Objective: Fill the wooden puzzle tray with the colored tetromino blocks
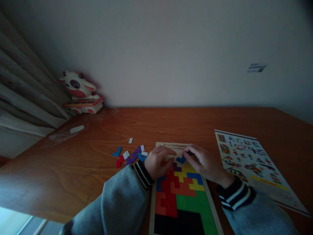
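Observation:
A wooden puzzle board point(152, 213) lies in front of me, its lower part filled with coloured block-shaped pieces in black, green, red, orange, yellow, blue and purple. My right hand point(201, 162) is over the board's upper right, thumb and forefinger pinched at the corner of a blue puzzle piece point(180, 160). Over the upper left edge rests my left hand point(159, 162), thumb and forefinger apart and pointing toward the blue piece. Nothing shows between them. Left of that hand is a loose group of purple pieces point(132, 158), with red, blue and white ones among them.
A printed pattern sheet point(254, 166) lies to the right of the board. At the far left corner stands a toy cow with a keyboard point(81, 94), near a curtain point(22, 85). A white strip point(77, 129) lies on the brown table point(171, 120), which meets the wall behind.

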The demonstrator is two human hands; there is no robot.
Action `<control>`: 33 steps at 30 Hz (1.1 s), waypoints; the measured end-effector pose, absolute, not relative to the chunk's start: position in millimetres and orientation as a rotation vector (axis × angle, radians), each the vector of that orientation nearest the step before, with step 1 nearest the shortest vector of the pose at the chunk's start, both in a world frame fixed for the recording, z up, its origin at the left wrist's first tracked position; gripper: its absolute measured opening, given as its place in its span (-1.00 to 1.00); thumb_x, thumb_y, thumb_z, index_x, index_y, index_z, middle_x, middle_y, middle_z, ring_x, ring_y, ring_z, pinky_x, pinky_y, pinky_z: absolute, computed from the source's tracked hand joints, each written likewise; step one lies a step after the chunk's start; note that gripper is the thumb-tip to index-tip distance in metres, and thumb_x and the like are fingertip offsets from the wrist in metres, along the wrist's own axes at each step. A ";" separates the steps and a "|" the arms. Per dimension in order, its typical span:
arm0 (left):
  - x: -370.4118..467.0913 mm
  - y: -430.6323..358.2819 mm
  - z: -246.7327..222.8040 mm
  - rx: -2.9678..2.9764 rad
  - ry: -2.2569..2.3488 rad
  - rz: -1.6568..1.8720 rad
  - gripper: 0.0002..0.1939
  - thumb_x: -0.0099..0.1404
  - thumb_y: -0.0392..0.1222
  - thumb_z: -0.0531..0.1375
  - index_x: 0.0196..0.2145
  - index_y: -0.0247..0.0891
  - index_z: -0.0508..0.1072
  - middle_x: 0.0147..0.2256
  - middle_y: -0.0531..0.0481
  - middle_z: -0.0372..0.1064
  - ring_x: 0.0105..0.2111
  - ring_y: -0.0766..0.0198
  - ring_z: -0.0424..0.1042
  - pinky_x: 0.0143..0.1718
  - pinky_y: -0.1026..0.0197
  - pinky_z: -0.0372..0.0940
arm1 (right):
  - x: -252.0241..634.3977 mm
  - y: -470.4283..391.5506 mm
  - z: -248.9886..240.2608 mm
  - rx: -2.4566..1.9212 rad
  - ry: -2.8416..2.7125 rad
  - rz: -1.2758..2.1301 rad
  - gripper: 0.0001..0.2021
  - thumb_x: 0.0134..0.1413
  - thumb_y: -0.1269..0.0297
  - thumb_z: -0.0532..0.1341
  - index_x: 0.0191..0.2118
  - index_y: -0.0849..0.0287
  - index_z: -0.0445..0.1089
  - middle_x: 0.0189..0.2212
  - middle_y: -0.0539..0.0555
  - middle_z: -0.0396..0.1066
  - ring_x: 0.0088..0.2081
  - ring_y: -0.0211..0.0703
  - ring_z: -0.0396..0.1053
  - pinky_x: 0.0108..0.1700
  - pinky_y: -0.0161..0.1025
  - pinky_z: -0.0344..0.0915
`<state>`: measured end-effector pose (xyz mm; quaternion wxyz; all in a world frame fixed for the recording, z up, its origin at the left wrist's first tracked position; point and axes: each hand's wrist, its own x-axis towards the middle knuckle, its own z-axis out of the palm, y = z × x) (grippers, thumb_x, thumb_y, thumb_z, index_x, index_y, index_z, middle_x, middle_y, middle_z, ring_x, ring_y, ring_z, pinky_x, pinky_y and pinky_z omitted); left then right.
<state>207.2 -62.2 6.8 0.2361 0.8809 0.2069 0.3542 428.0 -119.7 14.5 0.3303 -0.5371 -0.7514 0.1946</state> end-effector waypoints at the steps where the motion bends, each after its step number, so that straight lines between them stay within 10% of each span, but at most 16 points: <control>1: 207.5 -62.4 6.7 2.461 0.505 0.946 -0.80 0.33 -0.29 0.14 -0.10 -0.26 0.48 -0.18 -0.12 0.53 -0.13 0.16 0.47 -0.03 0.09 0.37 | 427.9 -119.5 13.6 -1.398 -1.993 0.490 -0.84 0.28 0.24 0.09 -0.25 0.08 0.41 -0.29 0.07 0.45 -0.23 -0.11 0.42 -0.16 -0.17 0.35; 33: 163.5 -28.3 9.7 3.079 0.473 0.800 -0.75 0.40 -0.16 0.08 -0.11 -0.25 0.51 -0.15 -0.14 0.53 -0.18 0.16 0.49 -0.15 0.11 0.40 | 434.3 -113.5 -5.5 -1.438 -1.907 0.257 -0.79 0.34 0.18 0.07 -0.03 0.07 0.36 -0.14 0.11 0.41 -0.11 -0.09 0.42 -0.07 -0.12 0.37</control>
